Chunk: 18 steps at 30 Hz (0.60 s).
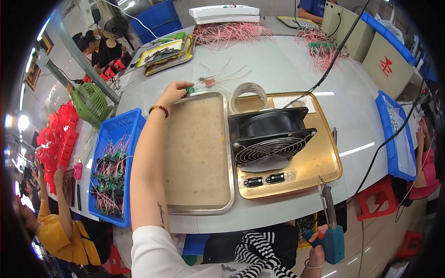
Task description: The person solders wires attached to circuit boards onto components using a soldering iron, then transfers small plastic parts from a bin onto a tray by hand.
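Observation:
My left hand (pixel 174 92) reaches over the far left corner of a bare metal tray (pixel 197 153), its fingers closed around a small green part (pixel 189 90). Just right of those fingers lies a small reddish-brown part with several pink wires (pixel 210 81). Low at the right, my right hand (pixel 317 248) grips a teal soldering gun (pixel 333 245), whose metal tip points up beside the near right corner of a gold tray (pixel 320 171). On that tray stand a black fan with a wire guard (pixel 269 136), a clear round container (pixel 249 96) and two small black parts (pixel 264 180).
A blue bin of wired green boards (pixel 111 180) sits left of my arm. Pink wire bundles (pixel 232 33) lie at the back. A black cable (pixel 320 78) hangs across the right. Another blue bin (pixel 396 139) stands at the right edge. Other people work around the table.

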Each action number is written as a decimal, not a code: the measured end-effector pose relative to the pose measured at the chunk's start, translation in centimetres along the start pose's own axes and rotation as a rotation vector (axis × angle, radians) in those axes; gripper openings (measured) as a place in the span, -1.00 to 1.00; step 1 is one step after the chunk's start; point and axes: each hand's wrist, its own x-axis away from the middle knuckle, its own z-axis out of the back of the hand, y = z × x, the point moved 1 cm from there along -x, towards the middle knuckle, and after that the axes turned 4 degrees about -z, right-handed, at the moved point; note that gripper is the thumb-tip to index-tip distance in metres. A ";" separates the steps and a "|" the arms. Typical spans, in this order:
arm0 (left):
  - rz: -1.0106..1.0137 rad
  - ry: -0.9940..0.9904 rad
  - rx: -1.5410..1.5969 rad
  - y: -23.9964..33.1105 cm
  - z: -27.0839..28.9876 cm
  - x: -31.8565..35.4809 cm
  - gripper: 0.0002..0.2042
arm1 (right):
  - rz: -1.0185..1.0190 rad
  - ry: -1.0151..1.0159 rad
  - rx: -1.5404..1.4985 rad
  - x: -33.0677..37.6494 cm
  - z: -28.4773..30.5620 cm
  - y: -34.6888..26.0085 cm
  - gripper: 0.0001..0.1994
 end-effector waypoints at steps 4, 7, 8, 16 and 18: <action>-0.030 0.220 -0.077 -0.7 0.0 0.0 -0.75 | -0.095 0.035 -0.047 -0.2 -0.9 0.1 -0.26; -0.073 0.432 -0.159 0.5 0.6 0.7 -0.79 | -0.087 -0.005 -0.010 -0.6 -0.9 0.1 -0.26; -0.075 0.520 -0.180 1.2 0.8 1.2 -0.79 | -0.074 -0.025 -0.008 -0.7 -1.0 0.1 -0.27; -0.266 0.456 -0.267 14.2 4.3 8.1 -0.74 | -0.031 -0.089 -0.024 -1.0 -0.8 0.6 -0.30; -0.244 0.241 -0.615 17.3 1.7 13.2 -0.72 | 0.001 -0.107 -0.039 -1.0 -0.6 0.8 -0.31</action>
